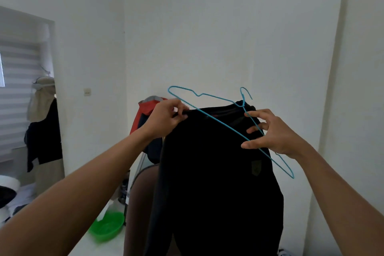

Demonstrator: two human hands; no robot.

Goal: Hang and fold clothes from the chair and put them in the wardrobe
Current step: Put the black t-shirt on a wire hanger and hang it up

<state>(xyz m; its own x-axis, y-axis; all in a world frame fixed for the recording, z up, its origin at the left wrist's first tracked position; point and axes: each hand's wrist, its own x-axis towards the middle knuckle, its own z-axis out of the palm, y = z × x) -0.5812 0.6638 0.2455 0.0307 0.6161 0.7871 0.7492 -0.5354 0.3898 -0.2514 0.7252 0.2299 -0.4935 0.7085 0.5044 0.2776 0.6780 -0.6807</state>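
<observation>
Left hand point(168, 118) raised, fingers point(181, 114) pinching the top edge of a black garment point(207, 172), which hangs down lengthwise. Right hand point(276, 133) holds a blue wire hanger point(218, 122) by its slanting wire. The hanger is tilted across the garment's collar, hook uppermost. Behind: a red and dark jacket point(145, 110), white wall. Lower left: green bowl point(108, 226) on the white surface point(97, 245), near its edge. Far left: clothes point(44, 131) hang beside a window blind point(18, 89).
</observation>
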